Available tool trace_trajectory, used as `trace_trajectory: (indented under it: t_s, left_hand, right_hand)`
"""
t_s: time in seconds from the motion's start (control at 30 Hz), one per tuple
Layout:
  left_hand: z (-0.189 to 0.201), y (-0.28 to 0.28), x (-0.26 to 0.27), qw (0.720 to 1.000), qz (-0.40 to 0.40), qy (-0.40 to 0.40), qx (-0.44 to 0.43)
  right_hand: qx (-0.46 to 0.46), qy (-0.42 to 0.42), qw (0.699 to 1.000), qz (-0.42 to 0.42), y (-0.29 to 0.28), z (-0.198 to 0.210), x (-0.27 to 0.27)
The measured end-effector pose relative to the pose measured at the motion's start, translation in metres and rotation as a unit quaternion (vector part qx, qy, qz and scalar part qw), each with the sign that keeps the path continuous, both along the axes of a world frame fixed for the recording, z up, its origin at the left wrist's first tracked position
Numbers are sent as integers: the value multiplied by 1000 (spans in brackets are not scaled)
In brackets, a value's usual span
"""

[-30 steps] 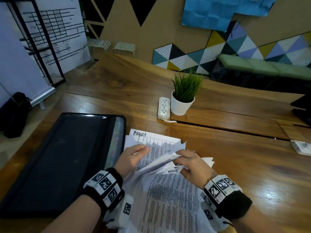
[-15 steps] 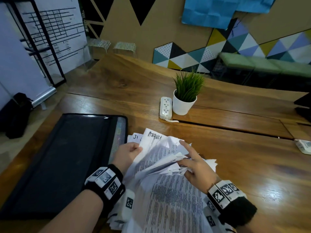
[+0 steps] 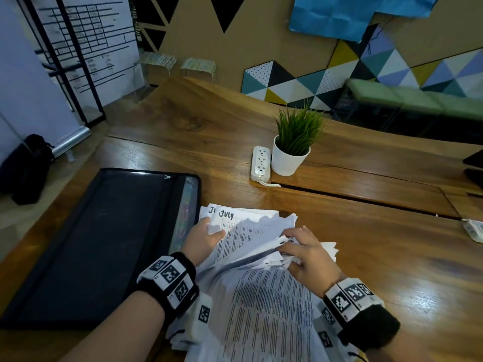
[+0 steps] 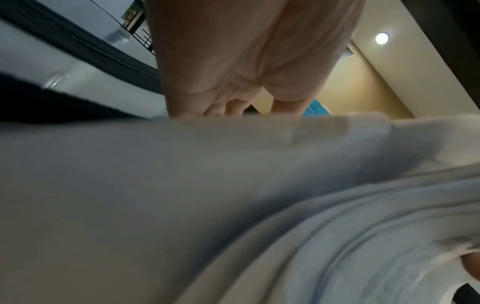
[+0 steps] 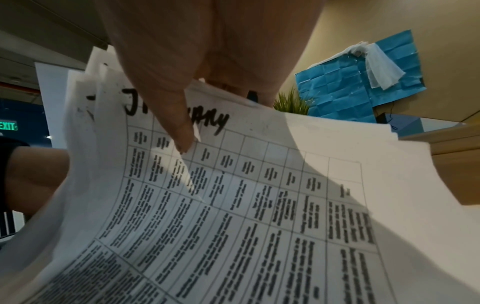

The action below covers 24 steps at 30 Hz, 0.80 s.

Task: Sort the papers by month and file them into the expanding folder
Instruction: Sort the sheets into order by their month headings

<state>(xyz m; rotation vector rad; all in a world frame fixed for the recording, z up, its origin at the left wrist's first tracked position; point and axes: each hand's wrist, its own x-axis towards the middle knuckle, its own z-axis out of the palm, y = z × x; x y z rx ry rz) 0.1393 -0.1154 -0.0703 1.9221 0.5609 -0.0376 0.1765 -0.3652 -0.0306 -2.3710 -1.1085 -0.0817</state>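
A stack of printed papers [image 3: 266,309] lies on the wooden table in front of me, its upper sheets bent back toward me. The sheet now showing at the far end reads "July" [image 3: 245,226], and another corner marked "J" pokes out to its left. My left hand [image 3: 211,228] grips the stack's left edge, thumb on the July sheet; in the left wrist view the papers [image 4: 182,185] hide its fingertips. My right hand [image 3: 287,244] holds the turned-back bunch of sheets. In the right wrist view its thumb [image 5: 179,123] presses a table sheet [image 5: 259,205]. The black expanding folder [image 3: 104,244] lies left of the papers.
A potted plant [image 3: 291,152] and a white power strip [image 3: 260,163] stand beyond the papers. A small white object [image 3: 474,229] and a dark item [image 3: 474,163] sit at the right edge. The bare table [image 3: 379,252] stretches right of the stack.
The sheet marked "August" that lay on top has been turned back by my right hand into the bunch. The "July" sheet is now uncovered. My left hand shifted slightly along the left edge.
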Motion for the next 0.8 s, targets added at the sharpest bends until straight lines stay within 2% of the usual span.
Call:
trace_trajectory:
  t_s: [0.1,0.2,0.3,0.4,0.47,0.53,0.6,0.7,0.8]
  left_hand:
    - [-7,3,0,1000,2,3,-30]
    - [5,-1,-8,993,4,-63,-104]
    - [25,-12,-20,980,-93,-58,-167]
    - [37,-20,-27,963,-204,19,-174]
    - [36,-18,-24,973,-178,2,-148]
    - [26,-11,-12,995,-73,-41,-47]
    - [20,-6,-1,999,9,-1,33]
    - [12,0,12,997,15,73,31]
    - [0,10,25,995,-8,94,38]
  right_hand:
    - [-4,76,997,-24,-2,1,-4]
    - [-9,70,997,-18,-1,6,-5]
    - [-18,54,998,1,3,10,-1]
    - [-39,29,999,4,6,9,4]
    - [-31,-1,1000,6,5,8,6]
    - [-31,-35,999,-1,5,8,4]
    - [-41,-29,999,-16,4,8,0]
    - [-55,17,998,-33,-2,10,-3]
    - [-82,59,994,-37,-7,16,-3]
